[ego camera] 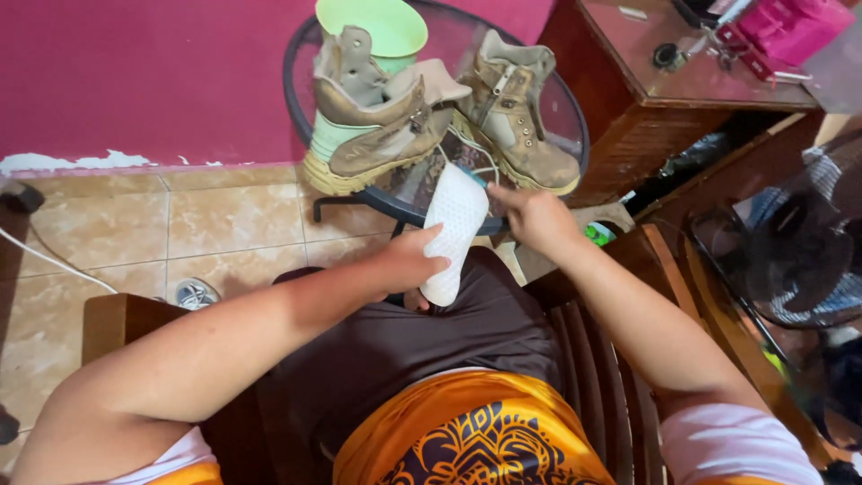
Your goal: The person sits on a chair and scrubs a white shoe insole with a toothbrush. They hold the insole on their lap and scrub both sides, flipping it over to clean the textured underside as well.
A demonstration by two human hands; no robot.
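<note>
My left hand (409, 260) grips a white perforated insole (453, 224) by its lower part and holds it upright over my lap. My right hand (534, 216) is closed on a small blue-green tool whose tip touches the insole's upper right edge. Two worn tan boots (382, 126) (521, 117) stand just beyond on a small round glass table (301, 54), their tongues pulled open and white laces hanging loose.
A light green plastic tub (377, 27) sits behind the left boot. A dark wooden cabinet (646, 99) with a pink bag (790, 27) on it stands at right. A black fan (790, 260) is at far right. Tan floor tiles meet a magenta wall.
</note>
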